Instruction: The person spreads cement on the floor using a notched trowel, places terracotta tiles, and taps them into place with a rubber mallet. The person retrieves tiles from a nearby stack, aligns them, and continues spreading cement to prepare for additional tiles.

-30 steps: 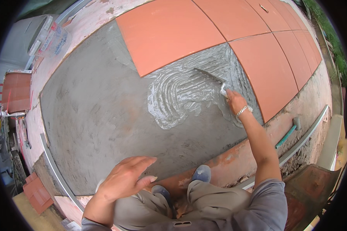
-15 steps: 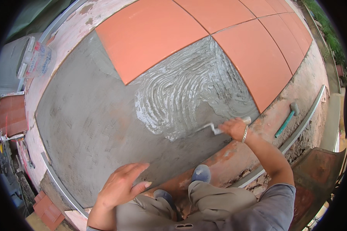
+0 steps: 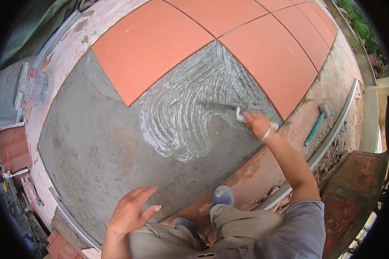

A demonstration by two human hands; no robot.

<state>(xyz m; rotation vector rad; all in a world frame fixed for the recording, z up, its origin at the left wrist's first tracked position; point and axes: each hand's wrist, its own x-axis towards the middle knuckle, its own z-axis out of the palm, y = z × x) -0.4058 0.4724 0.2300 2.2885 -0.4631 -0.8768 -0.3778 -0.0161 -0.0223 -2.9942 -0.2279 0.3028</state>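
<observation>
My right hand [image 3: 258,124] is closed around the pale handle of a trowel [image 3: 220,105]. The trowel's grey blade lies on the wet, ridged adhesive [image 3: 177,116], at its right part. This adhesive fills a corner between laid orange tiles [image 3: 155,47] and spreads over a flat grey cement bed [image 3: 86,129]. Over my knee hangs my left hand [image 3: 132,211], empty, thumb and fingers apart, touching nothing.
A green-handled mallet [image 3: 317,125] lies on the right ledge beside a long metal bar [image 3: 333,144]. Far left stands a clear plastic bucket [image 3: 35,86], near stacked reddish tiles [image 3: 13,146]. Another metal strip [image 3: 73,224] runs along the bed's lower left edge. My shoes [image 3: 223,196] rest on the near border.
My right hand has moved the trowel forward and slightly left, from the adhesive's near edge up onto the ridges. The view has shifted a little. My left hand stays open.
</observation>
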